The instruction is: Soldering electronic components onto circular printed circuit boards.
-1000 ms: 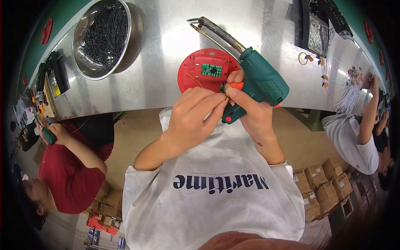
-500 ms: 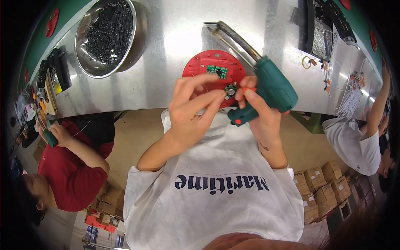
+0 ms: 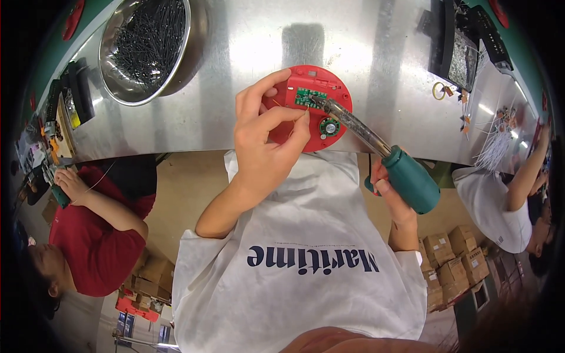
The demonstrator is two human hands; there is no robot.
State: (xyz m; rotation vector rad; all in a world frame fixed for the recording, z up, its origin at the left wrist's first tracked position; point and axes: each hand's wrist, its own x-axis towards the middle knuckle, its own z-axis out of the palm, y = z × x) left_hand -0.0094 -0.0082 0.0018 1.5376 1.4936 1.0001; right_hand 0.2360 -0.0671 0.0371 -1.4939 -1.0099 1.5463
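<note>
A round red plastic housing (image 3: pixel 335 86) lies at the table's near edge. A small green circuit board (image 3: pixel 303 96) sits in it, with a round green-rimmed part (image 3: pixel 330 126) at its lower right. My left hand (image 3: pixel 259 132) rests over the housing's left side, thumb and forefinger pinched on a thin wire (image 3: pixel 307 108) beside the board. My right hand (image 3: pixel 395 199) is wrapped round the handle of a green soldering gun (image 3: pixel 415 181). The gun's metal barrel slants up to the left, its tip at the circuit board. Whether it touches cannot be made out.
A steel bowl (image 3: pixel 187 44) of black wires stands at the far left. Black trays (image 3: pixel 452 56) and white wire bundles (image 3: pixel 497 141) lie to the right. Co-workers sit on both sides, one in a red shirt (image 3: pixel 97 247). Cardboard boxes (image 3: pixel 450 270) are stacked on the floor.
The soldering gun has swung down and right, bringing its tip onto the board. My right hand has left the round part and moved right. My left hand has shifted slightly up and left.
</note>
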